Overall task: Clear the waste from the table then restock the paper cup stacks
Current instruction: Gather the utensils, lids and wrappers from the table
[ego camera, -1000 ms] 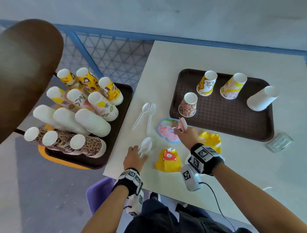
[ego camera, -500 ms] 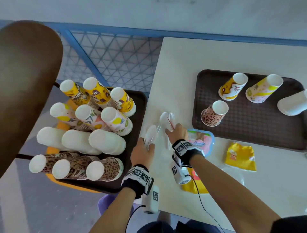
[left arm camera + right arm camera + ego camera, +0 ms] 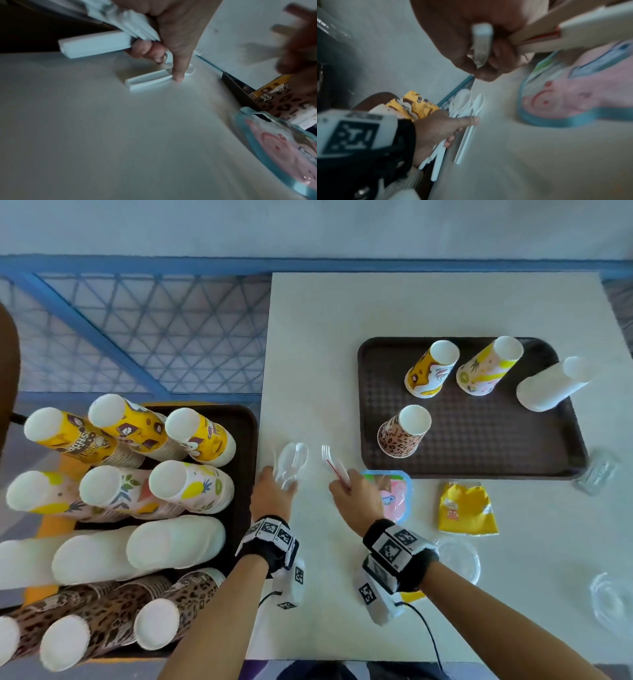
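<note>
White and bare in its middle, the desk point(image 3: 342, 354) stands against a blue mesh railing point(image 3: 137, 337), with a grey floor beyond. On its far right lies a dark brown tray point(image 3: 479, 446) bearing four upturned paper cup stacks: a leopard-print one point(image 3: 404, 433) nearest, a yellow cartoon one point(image 3: 431, 371), a fruit-print one point(image 3: 486, 368) and a plain white one point(image 3: 551, 385) on the right. Left of the desk a second brown tray point(image 3: 246, 440) carries tall stacks of upturned cups point(image 3: 137, 491) in rows: yellow at the far end, then fruit-print, white, and leopard nearest. The left hand point(image 3: 270, 494) is at the desk's left edge, its fingers point(image 3: 145, 50) curled around a bundle of white plastic spoons point(image 3: 291, 463), while the thumb point(image 3: 178, 75) presses down beside another spoon point(image 3: 150, 79) lying flat on the desk. The right hand point(image 3: 356, 501), just right of it, has its fingers point(image 3: 501, 54) clenched on a white plastic fork point(image 3: 330, 457) and a red-striped straw point(image 3: 337, 470). Just right of that hand lies a blue-and-pink snack wrapper point(image 3: 394, 494), touching the near edge of the desk tray. Further right lies a crumpled yellow wrapper point(image 3: 466, 508), with a clear plastic lid point(image 3: 459, 556) nearer and another clear piece point(image 3: 609, 601) at the near right. A clear packet point(image 3: 596, 474) lies at the tray's near right corner.
</note>
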Demonstrator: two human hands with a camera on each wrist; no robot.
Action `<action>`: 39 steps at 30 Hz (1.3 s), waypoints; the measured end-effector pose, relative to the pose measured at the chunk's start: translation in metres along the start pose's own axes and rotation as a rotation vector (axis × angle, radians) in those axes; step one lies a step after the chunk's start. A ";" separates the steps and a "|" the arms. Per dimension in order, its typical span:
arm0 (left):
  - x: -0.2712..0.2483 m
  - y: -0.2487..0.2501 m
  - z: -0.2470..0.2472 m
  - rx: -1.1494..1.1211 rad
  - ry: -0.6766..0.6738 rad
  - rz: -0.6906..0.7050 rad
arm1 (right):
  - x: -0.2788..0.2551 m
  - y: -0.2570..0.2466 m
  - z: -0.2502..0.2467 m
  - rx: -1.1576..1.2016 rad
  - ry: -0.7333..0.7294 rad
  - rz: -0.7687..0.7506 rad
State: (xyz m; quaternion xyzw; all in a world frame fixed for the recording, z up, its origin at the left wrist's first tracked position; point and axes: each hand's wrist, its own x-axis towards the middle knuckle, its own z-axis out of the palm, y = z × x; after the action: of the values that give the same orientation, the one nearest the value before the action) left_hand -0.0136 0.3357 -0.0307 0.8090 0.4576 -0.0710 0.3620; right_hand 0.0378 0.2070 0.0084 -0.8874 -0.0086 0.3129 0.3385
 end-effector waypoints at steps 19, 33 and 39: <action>-0.076 0.033 0.024 0.002 0.050 0.114 | -0.007 0.132 -0.127 0.151 0.347 0.144; -0.052 0.061 0.064 0.003 -0.223 0.209 | 0.015 0.173 -0.149 -0.092 0.273 0.237; -0.057 0.061 0.067 0.221 -0.123 0.169 | 0.021 0.184 -0.157 0.101 0.246 0.286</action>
State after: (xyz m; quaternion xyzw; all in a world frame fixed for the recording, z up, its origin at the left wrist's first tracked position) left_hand 0.0165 0.2335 -0.0226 0.8737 0.3543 -0.1396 0.3026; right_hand 0.1066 -0.0237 -0.0241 -0.8929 0.1746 0.2472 0.3334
